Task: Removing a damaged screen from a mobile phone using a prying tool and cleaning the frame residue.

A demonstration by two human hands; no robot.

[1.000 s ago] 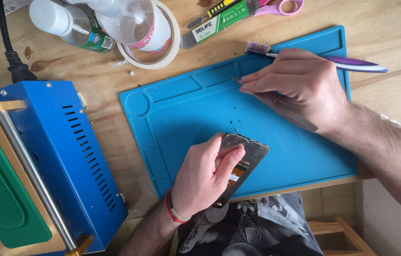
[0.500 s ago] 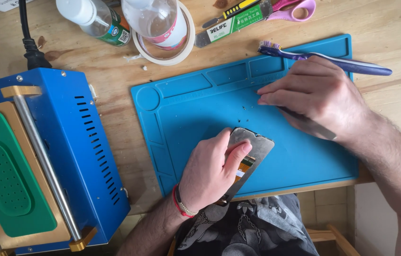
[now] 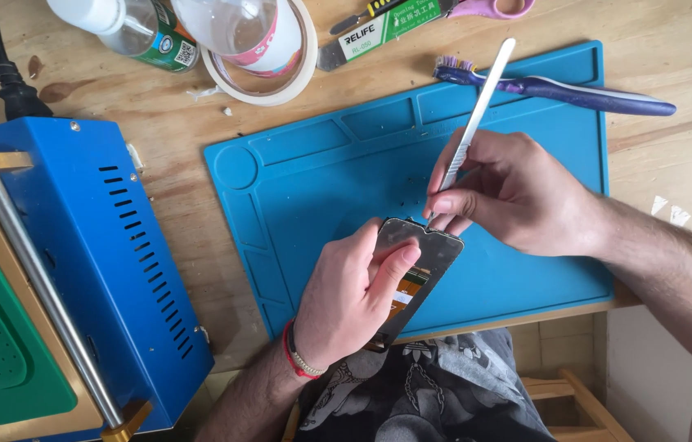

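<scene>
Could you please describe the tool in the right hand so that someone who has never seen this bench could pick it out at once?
Start at the blue mat on the wooden table. Over its middle, the right hand pinches a thin silvery metal tool, its tip at the top edge of the phone screen held by the left hand. Unlike the purple toothbrush behind it, it is flat, pale and bristle-free.

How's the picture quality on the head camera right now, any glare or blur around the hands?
Head view: even daylight, sharp on both hands; soft sheen on the phone screen panel under the left hand; right hand and its metal tool unblurred, faint shadow on the blue mat.
</scene>
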